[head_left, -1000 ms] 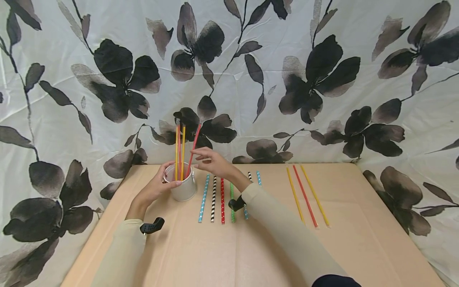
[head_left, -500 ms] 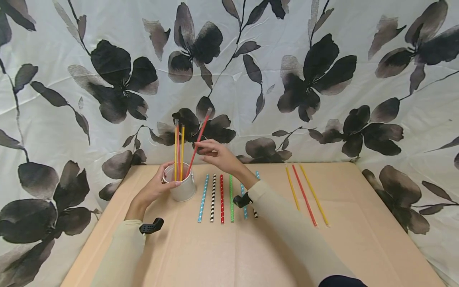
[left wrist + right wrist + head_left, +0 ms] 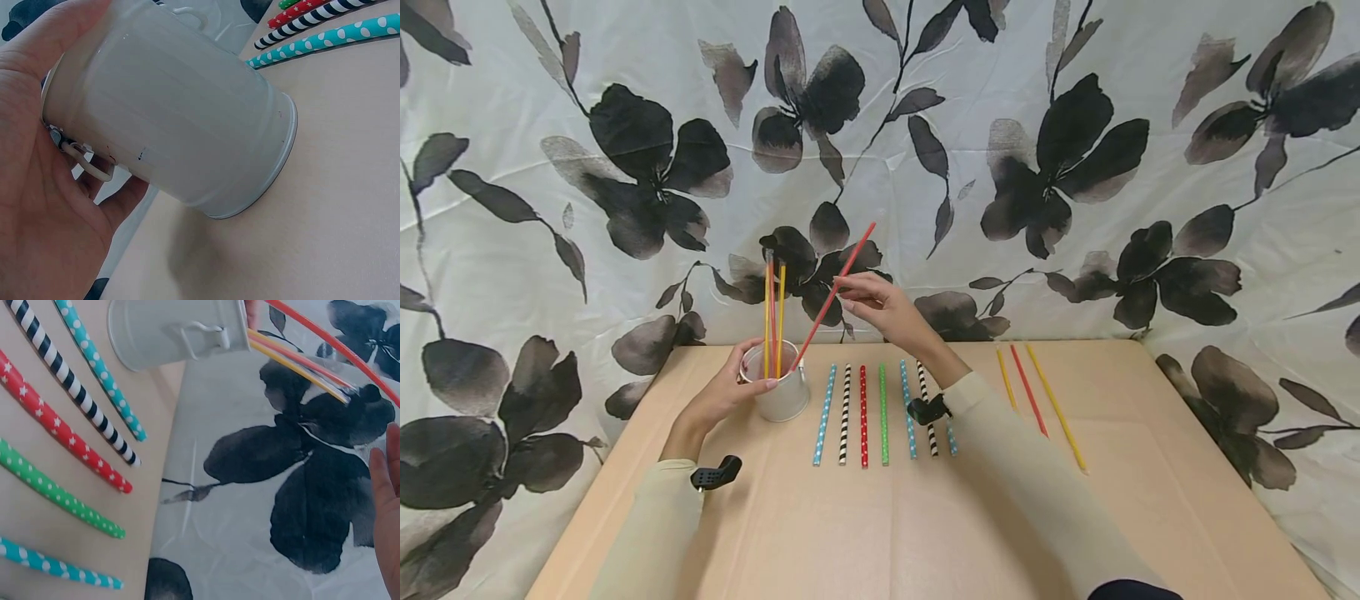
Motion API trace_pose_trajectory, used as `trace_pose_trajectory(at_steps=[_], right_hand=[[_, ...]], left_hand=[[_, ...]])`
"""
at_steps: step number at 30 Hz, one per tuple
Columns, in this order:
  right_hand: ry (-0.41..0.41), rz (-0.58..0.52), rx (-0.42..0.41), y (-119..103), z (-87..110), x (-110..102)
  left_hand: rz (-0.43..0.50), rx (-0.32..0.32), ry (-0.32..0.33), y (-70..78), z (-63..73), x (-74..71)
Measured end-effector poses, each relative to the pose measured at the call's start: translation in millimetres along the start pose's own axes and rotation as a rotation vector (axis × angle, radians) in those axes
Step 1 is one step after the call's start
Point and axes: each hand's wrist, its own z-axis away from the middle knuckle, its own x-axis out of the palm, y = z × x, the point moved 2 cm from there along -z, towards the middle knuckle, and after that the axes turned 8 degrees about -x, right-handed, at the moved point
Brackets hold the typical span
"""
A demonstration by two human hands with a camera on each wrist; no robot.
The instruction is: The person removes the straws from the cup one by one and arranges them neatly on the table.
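Observation:
My left hand (image 3: 718, 396) grips a small white metal pail (image 3: 785, 403), thumb over the near rim and fingers round its far left side. The left wrist view shows the pail (image 3: 175, 106) close up, its handle loop by the palm. A red straw (image 3: 822, 315) leans right out of the pail's mouth, its lower end at the inner right rim. My right hand (image 3: 887, 310) pinches it around mid-length with thumb and fingertips. Inside the pail stand two yellow straws (image 3: 782, 300) and another red one, nearly upright.
Several patterned paper straws lie in a row right of the pail, among them a red starred one (image 3: 863, 417) and a green dotted one (image 3: 883, 417). Further right lie a red straw (image 3: 1028, 387) and two yellow straws (image 3: 1056, 408). A floral cloth (image 3: 925, 208) hangs behind the table (image 3: 820, 533).
My right hand has moved right and up with the red straw, which leans further right and has risen partway from the pail. My left hand and the pail have stayed put.

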Motion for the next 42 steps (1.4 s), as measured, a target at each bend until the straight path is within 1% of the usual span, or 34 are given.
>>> trace_pose_trajectory(at_steps=[3, 6, 12, 19, 22, 25, 30, 34, 42], right_hand=[[0.027, 0.020, -0.003, -12.1, 2.9, -6.2], [0.067, 0.036, -0.003, -17.0, 6.1, -11.7], [0.137, 0.045, 0.008, -15.8, 13.8, -23.2], [0.172, 0.015, 0.056, -15.0, 22.9, -34.8], [0.186, -0.008, 0.061, -15.2, 26.9, -39.0], [0.193, -0.033, 0.061, -11.2, 30.3, -43.9], [0.193, -0.061, 0.058, 4.2, 36.1, -54.5], [0.186, -0.029, 0.074, 8.5, 43.6, -63.4], [0.154, 0.040, 0.107, 5.3, 58.9, -81.2]], left_hand=[[-0.002, -0.002, -0.002, -0.2, -1.0, 0.0], [-0.005, -0.010, -0.002, 0.3, -0.9, -0.1], [0.005, -0.012, -0.007, 0.6, -0.8, 0.2], [0.004, -0.014, -0.003, -2.4, -3.4, -0.6], [0.000, -0.014, -0.002, -3.4, -5.1, -0.9], [-0.005, -0.016, -0.003, -4.0, -6.1, -0.9], [-0.002, -0.024, 0.001, -4.2, -6.2, -0.4], [-0.004, -0.042, 0.001, -4.1, -5.3, 0.0], [-0.005, -0.025, 0.001, -1.9, -1.8, -0.7]])
